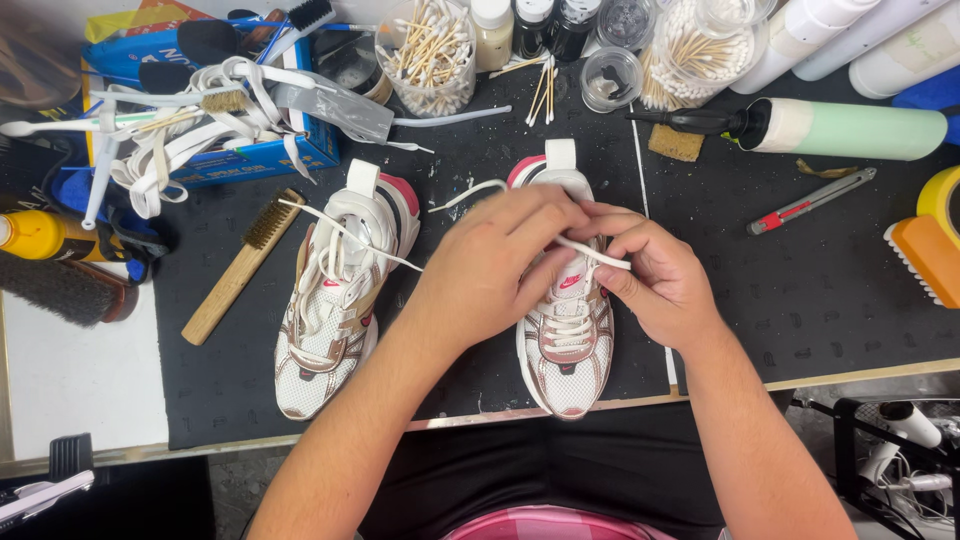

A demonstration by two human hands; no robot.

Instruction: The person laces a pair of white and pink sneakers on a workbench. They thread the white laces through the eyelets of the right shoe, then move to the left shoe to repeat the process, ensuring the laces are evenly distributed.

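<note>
Two white running shoes with bronze and pink trim lie on a black mat (800,300), toes toward me. Both hands work over the right shoe (567,345). My left hand (495,262) covers its tongue and pinches the white lace (592,254). My right hand (655,278) grips the same lace at the shoe's right side. A loose lace end (465,194) trails toward the heel. The left shoe (335,300) lies untouched beside them, its own lace (345,232) loose across the top.
A wooden brush (240,268) lies left of the shoes, with a dark brush (60,288) at the far left. Behind are a blue box draped with laces (215,120), cups of cotton swabs (432,55), bottles, a green tube (850,128) and a utility knife (810,202).
</note>
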